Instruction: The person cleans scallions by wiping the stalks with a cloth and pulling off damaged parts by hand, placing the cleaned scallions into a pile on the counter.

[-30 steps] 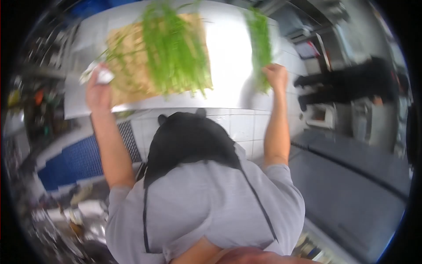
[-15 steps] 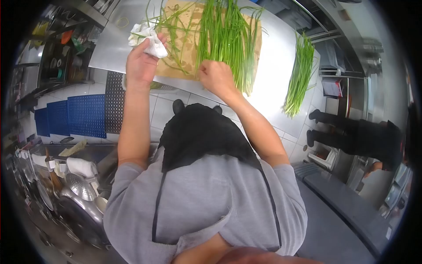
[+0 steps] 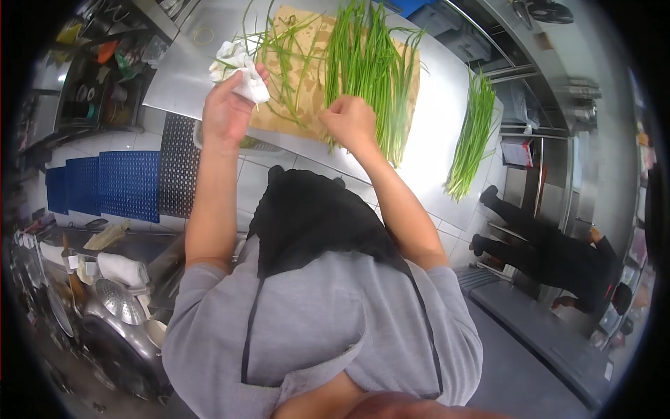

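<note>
My left hand (image 3: 229, 112) is closed around a crumpled white cloth (image 3: 246, 82), held over the left part of the brown cardboard sheet (image 3: 279, 126). Several loose green blades (image 3: 285, 70) lie scattered beside the cloth. On the sheet's right half lies a large pile of long, thin chives (image 3: 370, 77), their pale ends toward me. My right hand (image 3: 351, 122) is curled into a fist at the pile's lower left edge. Its fingertips face away, hiding whatever is between them. Farther right, a separate bundle of chives (image 3: 472, 136) rests on the metal table.
The metal table (image 3: 440, 119) reaches out to both sides. A rubber band (image 3: 203, 36) lies at its far left. Another person (image 3: 551, 258) in dark clothes stands at the right. Pans and a perforated ladle (image 3: 118, 300) are at the lower left, near blue mats (image 3: 129, 185).
The view has shifted, and table and chives appear slightly lower. My hands keep nearly the same poses. The person at the right has moved and turned.
</note>
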Demonstrator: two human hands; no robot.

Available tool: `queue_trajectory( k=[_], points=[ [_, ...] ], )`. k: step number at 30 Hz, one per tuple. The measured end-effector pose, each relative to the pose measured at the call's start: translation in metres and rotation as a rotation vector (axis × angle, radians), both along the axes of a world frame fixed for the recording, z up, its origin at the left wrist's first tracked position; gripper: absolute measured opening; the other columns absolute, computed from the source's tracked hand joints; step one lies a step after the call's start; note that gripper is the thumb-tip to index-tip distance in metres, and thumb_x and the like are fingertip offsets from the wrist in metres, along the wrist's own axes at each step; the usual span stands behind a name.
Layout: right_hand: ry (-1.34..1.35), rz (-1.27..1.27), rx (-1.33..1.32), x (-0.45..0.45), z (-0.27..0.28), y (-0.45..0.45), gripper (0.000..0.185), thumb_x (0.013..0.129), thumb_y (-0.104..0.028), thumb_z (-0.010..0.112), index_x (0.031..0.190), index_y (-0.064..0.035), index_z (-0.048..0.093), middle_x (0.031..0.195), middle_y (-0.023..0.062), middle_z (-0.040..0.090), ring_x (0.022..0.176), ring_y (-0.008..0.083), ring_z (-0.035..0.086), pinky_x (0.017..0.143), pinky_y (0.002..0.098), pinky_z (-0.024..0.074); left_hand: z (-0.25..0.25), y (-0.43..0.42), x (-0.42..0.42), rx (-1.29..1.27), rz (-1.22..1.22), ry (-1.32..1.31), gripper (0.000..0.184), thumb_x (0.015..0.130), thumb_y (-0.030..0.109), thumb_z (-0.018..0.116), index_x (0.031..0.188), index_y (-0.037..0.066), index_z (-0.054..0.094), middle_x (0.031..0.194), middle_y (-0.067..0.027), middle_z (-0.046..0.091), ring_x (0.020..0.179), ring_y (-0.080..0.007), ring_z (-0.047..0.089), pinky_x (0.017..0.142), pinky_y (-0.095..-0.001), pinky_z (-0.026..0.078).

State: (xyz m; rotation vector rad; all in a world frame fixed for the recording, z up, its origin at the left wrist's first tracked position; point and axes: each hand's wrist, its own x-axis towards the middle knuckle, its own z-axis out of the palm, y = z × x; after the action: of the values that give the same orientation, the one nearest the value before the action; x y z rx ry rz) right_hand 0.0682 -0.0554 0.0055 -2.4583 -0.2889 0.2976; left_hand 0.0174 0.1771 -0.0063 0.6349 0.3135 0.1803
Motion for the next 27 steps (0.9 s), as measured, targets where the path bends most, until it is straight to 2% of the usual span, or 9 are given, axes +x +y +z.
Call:
queue_trajectory(
  k=[3,6,7,11,17,20,23,26,27],
  points=[
    [0.301,-0.241,0.453,-0.002,0.004,-0.024,0.022,0.073,-0.009,0.071,0.09,0.0035,0.066,0.071,0.0102,0.066,0.061,0.0176,0.063,0.058,0.0298,0.0516,-0.001,-0.001,0.003,0.004,-0.013,-0.012,0.045,0.096,0.012,0.051,0.133,-0.011,0.04,0.125,-0.024,0.057,0.118,-0.034,0.056,0.104,-0.0427,0.046],
    [0.468,-0.272,0.621,0.001,0.009,-0.055,0.026,0.072,0.0,0.072,0.097,0.0032,0.064,0.072,0.006,0.065,0.057,0.011,0.059,0.051,0.0288,0.0506,0.004,-0.005,0.009,0.027,-0.036,-0.014,0.045,0.097,0.015,0.051,0.133,-0.01,0.041,0.125,-0.024,0.057,0.118,-0.0341,0.056,0.104,-0.0428,0.045],
    [0.534,-0.288,0.688,-0.002,0.016,-0.064,0.024,0.076,-0.002,0.07,0.099,0.0024,0.063,0.073,0.0045,0.064,0.057,0.0114,0.058,0.05,0.0291,0.05,0.005,-0.007,0.01,0.021,-0.042,-0.018,0.044,0.097,0.016,0.051,0.133,-0.009,0.041,0.125,-0.024,0.057,0.118,-0.0342,0.056,0.104,-0.0428,0.045],
    [0.608,-0.355,0.713,-0.001,0.031,-0.089,0.013,0.08,-0.006,0.068,0.092,-0.0028,0.064,0.074,0.0022,0.064,0.063,0.01,0.059,0.053,0.0267,0.0489,0.004,-0.022,0.012,-0.063,-0.101,0.008,0.043,0.098,0.019,0.051,0.133,-0.007,0.043,0.124,-0.0227,0.058,0.118,-0.0336,0.056,0.103,-0.0425,0.046],
    [0.461,-0.493,0.739,-0.012,0.053,-0.108,0.01,0.08,-0.006,0.067,0.089,-0.005,0.064,0.075,0.002,0.064,0.062,0.0103,0.059,0.053,0.0266,0.0474,-0.007,-0.067,0.01,-0.031,-0.249,0.013,0.04,0.097,0.019,0.053,0.132,0.002,0.048,0.123,-0.0131,0.061,0.116,-0.0258,0.058,0.1,-0.0423,0.046],
    [0.358,-0.52,0.916,-0.019,0.061,-0.121,0.009,0.08,-0.006,0.068,0.089,-0.0049,0.064,0.076,0.002,0.064,0.063,0.0109,0.059,0.053,0.0272,0.0478,-0.012,-0.085,0.009,-0.081,-0.291,0.074,0.039,0.096,0.019,0.054,0.132,0.004,0.049,0.122,-0.0091,0.061,0.114,-0.023,0.059,0.098,-0.0415,0.047],
    [0.337,-0.53,0.868,-0.01,0.057,-0.13,0.009,0.081,-0.005,0.068,0.088,-0.004,0.064,0.077,0.0031,0.065,0.064,0.0115,0.06,0.053,0.0268,0.0494,-0.004,-0.1,0.007,-0.1,-0.316,0.079,0.04,0.096,0.018,0.054,0.133,0.004,0.048,0.123,-0.0084,0.061,0.114,-0.0223,0.058,0.097,-0.0408,0.048],
    [0.389,-0.476,0.762,-0.004,0.029,-0.145,0.009,0.081,-0.006,0.07,0.087,-0.0033,0.064,0.076,0.0038,0.065,0.064,0.0115,0.061,0.053,0.0263,0.0502,-0.005,-0.107,0.01,-0.118,-0.333,0.108,0.042,0.095,0.017,0.054,0.134,0.004,0.047,0.125,-0.008,0.06,0.116,-0.0221,0.058,0.097,-0.0409,0.048],
    [0.385,-0.438,0.735,-0.006,0.029,-0.146,0.014,0.081,-0.007,0.069,0.092,0.0011,0.065,0.078,0.005,0.065,0.065,0.0117,0.061,0.054,0.0263,0.0506,-0.006,-0.107,0.009,-0.122,-0.34,0.099,0.042,0.095,0.017,0.054,0.134,0.004,0.046,0.126,-0.008,0.059,0.116,-0.0223,0.057,0.098,-0.0414,0.047]
  ],
)
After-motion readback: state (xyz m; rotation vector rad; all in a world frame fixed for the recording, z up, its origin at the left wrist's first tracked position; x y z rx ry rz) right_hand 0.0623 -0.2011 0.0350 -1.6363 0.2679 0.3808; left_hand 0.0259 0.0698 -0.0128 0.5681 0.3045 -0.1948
